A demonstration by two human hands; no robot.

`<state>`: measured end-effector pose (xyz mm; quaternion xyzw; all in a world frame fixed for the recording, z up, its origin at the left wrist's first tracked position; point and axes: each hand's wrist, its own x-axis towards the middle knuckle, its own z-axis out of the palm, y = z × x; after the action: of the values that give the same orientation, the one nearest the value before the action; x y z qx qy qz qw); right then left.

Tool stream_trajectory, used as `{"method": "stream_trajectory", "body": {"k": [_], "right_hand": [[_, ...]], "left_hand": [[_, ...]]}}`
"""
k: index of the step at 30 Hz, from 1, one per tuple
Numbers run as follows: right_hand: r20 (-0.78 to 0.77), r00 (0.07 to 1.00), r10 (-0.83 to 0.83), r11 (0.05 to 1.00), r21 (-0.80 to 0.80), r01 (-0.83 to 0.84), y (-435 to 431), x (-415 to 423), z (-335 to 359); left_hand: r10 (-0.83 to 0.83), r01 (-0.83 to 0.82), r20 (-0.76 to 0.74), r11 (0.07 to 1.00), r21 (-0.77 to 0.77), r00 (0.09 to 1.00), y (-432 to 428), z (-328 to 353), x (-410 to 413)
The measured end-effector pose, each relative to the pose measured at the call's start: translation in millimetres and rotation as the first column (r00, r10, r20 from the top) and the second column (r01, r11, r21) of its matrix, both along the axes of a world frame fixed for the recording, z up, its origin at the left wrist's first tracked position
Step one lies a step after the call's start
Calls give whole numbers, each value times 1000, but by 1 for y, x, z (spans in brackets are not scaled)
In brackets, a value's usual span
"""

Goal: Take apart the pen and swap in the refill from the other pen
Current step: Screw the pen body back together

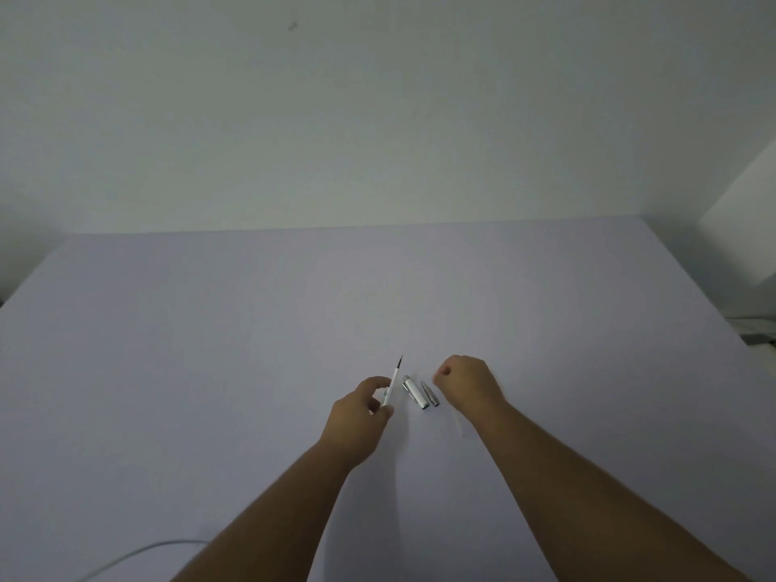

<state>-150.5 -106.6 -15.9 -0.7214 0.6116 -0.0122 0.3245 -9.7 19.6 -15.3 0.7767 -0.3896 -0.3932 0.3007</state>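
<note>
My left hand pinches a thin white refill with a dark tip, pointing up and away from me. Just right of it two silver pen parts lie on the table: a barrel piece and a tapered tip piece, side by side. My right hand rests to the right of them with its fingers curled closed. A faint pale stick shows under my right wrist; I cannot tell whether the hand holds it.
The pale lilac table reaches a white wall at the back. A white cable curves along the near left edge. Some dark items sit beyond the table's right edge.
</note>
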Motion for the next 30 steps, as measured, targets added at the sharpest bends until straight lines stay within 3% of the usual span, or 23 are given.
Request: {"method": "stream_trajectory", "body": {"k": [5,11,13,16,19,21,25,30], "right_hand": [[-228,971,76,993,-71,-94,5,4,-19],[-227,974,18,998,-57,-31,11,7,-25],[-149,988,-35,999,-42,29,11,6,-22],[117,977,-178,984,19,177,7,12,-13],[415,845,-336,941,183,285,5,20,-2],[533,735,-419,906,296,302,6,23,6],[614,613,-497,863,424,274,8,29,18],[629,612,-479,870,434,235,14,30,25]], "left_hand": [[-22,22,3,1000,7,1000,-3,-1,2],[-29,29,-7,999,25,1000,-2,-7,6],[-37,37,-13,999,26,999,-3,-7,5],[-41,41,-12,999,28,999,-4,-7,7],[-42,42,-6,999,27,999,-2,-7,9],[-52,52,-2,998,25,999,-2,-7,8],[-64,64,24,998,14,998,-3,-3,7],[-67,66,41,998,17,997,-3,1,7]]}}
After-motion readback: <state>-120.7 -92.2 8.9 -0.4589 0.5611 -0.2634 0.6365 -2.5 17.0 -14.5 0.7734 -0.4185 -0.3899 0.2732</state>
